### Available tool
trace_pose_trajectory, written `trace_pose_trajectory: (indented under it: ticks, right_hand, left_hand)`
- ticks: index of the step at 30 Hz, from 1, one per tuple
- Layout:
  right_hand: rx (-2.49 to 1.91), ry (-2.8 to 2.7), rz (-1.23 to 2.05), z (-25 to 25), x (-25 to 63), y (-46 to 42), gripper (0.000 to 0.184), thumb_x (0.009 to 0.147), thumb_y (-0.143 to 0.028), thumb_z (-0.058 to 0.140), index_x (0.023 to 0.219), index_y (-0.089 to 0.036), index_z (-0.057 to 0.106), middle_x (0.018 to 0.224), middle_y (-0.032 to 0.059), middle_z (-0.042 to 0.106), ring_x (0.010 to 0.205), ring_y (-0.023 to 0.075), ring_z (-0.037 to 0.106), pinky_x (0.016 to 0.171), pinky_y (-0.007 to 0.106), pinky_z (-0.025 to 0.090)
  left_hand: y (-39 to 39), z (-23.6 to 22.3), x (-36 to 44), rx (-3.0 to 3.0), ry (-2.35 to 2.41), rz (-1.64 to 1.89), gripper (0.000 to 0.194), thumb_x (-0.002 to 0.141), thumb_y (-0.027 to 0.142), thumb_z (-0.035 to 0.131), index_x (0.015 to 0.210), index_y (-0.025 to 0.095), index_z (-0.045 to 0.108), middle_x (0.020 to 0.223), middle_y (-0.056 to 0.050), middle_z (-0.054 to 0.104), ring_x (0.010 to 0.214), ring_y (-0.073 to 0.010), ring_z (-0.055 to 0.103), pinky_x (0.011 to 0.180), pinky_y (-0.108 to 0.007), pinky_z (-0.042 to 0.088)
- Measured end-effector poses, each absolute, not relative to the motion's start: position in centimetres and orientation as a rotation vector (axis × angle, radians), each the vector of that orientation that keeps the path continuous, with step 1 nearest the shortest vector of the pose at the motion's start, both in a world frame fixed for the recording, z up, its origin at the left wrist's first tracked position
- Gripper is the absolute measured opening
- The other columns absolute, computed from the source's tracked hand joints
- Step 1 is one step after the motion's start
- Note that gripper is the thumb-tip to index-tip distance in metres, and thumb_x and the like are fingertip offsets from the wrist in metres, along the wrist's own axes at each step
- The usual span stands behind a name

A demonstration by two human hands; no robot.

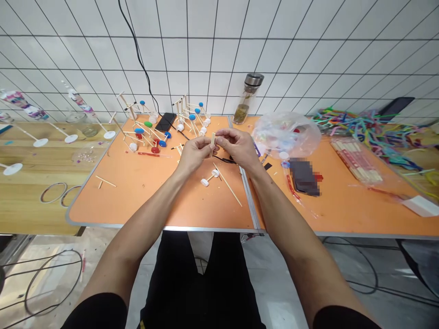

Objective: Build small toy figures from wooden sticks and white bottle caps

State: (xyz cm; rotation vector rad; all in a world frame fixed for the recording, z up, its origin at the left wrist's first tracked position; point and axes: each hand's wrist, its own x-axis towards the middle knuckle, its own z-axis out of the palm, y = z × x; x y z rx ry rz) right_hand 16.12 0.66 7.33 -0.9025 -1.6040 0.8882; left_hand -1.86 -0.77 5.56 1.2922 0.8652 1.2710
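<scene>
1. The left hand [194, 153] and the right hand [236, 147] meet above the orange folding table [103, 205], fingers curled inward and fingertips pinching a short wooden stick [212, 145] from either side. Neither hand is spread.
2. The short wooden stick stands nearly upright between the two pinches, held clear of the tabletop. Its lower end is partly hidden by the fingers, so any joint there cannot be made out.
3. This grip suits fine work: with both pinches close together, the stick has little room to wobble. Keeping the wrists raised and steady, as they are here, would help it stay square.
4. Just below the hands lies a stick with two white bottle caps [210, 177] fitted as wheels, beside a long wooden stick [227, 185] – useful as a pattern for matching parts.
5. Farther left stand stick frames with blue caps [147, 137]; to the right sit a clear plastic bag [286, 135] and a tangle of pipe cleaners [363, 128]. A black cable [224, 160] runs just under the right hand – best kept away from the fingers.
</scene>
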Motion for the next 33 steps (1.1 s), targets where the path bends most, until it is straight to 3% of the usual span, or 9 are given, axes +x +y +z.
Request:
trace_pose_trajectory:
  ticks: [6,10,13,15,17,20,24,27,33]
  right_hand:
    - [-0.880,-1.567,0.966,5.9,16.5,0.2,0.059,0.078,-0.080,0.089,0.089,-0.024,0.075,0.079,0.0007,0.072,0.070,0.0163,0.064,0.063,0.030,0.054]
    - [-0.879,-1.625,0.961,5.5,16.5,0.4,0.061,0.078,-0.081,0.088,0.088,-0.025,0.069,0.080,0.0006,0.069,0.069,0.0163,0.064,0.064,0.030,0.054]
    - [-0.974,-1.669,0.840,5.2,16.8,0.9,0.048,0.090,-0.070,0.083,0.091,-0.026,0.065,0.085,0.0006,0.069,0.077,0.0179,0.068,0.071,0.031,0.057]
    - [-1.076,-1.695,0.660,4.8,17.3,1.5,0.032,0.099,-0.055,0.078,0.093,-0.027,0.064,0.086,0.0007,0.070,0.082,0.0191,0.069,0.077,0.032,0.058]
    - [-1.164,-1.735,0.472,4.2,17.9,2.2,0.018,0.100,-0.039,0.074,0.093,-0.026,0.065,0.088,0.0015,0.073,0.084,0.0203,0.070,0.083,0.034,0.058]
    - [-1.226,-1.786,0.303,3.3,18.6,3.4,0.003,0.098,-0.025,0.069,0.095,-0.025,0.068,0.094,0.0042,0.077,0.089,0.0225,0.071,0.089,0.037,0.058]
    - [-1.254,-1.845,0.239,2.6,18.6,3.9,0.013,0.095,-0.015,0.063,0.099,-0.023,0.072,0.099,0.0069,0.080,0.095,0.0250,0.074,0.094,0.038,0.056]
    - [-1.261,-1.880,0.265,2.8,18.2,3.5,0.015,0.096,-0.013,0.062,0.100,-0.021,0.074,0.102,0.0086,0.081,0.100,0.0268,0.075,0.095,0.038,0.055]
    - [-1.391,-1.885,0.233,3.3,18.3,2.4,0.014,0.099,-0.016,0.064,0.104,-0.022,0.075,0.109,0.0087,0.082,0.107,0.0303,0.076,0.100,0.043,0.056]
  left_hand:
    - [-0.5,4.2,-1.6,1.427,0.801,1.236,0.011,0.084,0.025,0.083,0.081,0.017,0.077,0.074,-0.003,0.076,0.069,-0.0130,0.069,0.070,-0.027,0.051]
    - [-0.5,3.7,-1.2,1.488,0.887,1.233,0.008,0.088,0.024,0.081,0.085,0.017,0.079,0.076,-0.003,0.076,0.071,-0.0149,0.069,0.072,-0.029,0.054]
    - [-0.7,3.4,-1.3,1.584,1.010,1.291,0.007,0.091,0.024,0.079,0.093,0.019,0.082,0.085,-0.005,0.080,0.081,-0.0183,0.073,0.082,-0.031,0.057]
    - [-0.9,3.2,-1.6,1.695,1.144,1.409,0.009,0.093,0.026,0.080,0.101,0.021,0.084,0.102,-0.006,0.084,0.095,-0.0214,0.075,0.091,-0.032,0.057]
    - [-1.2,3.0,-2.0,1.820,1.255,1.463,0.013,0.096,0.029,0.079,0.107,0.024,0.084,0.116,-0.008,0.085,0.106,-0.0245,0.076,0.096,-0.034,0.057]
    - [-1.7,2.8,-2.4,1.950,1.336,1.454,0.014,0.099,0.032,0.077,0.108,0.026,0.085,0.118,-0.008,0.084,0.110,-0.0263,0.076,0.099,-0.035,0.056]
    - [-2.2,3.3,-2.3,2.055,1.315,1.495,0.019,0.105,0.032,0.069,0.107,0.027,0.086,0.117,-0.008,0.085,0.114,-0.0263,0.077,0.107,-0.038,0.056]
    - [-2.5,4.2,-2.5,2.021,1.307,1.560,0.015,0.103,0.035,0.074,0.105,0.027,0.086,0.116,-0.007,0.084,0.119,-0.0277,0.076,0.112,-0.041,0.056]
    - [-0.2,5.1,-5.7,1.852,1.310,1.870,0.025,0.103,0.052,0.076,0.108,0.028,0.083,0.114,-0.007,0.078,0.120,-0.0265,0.073,0.106,-0.041,0.060]
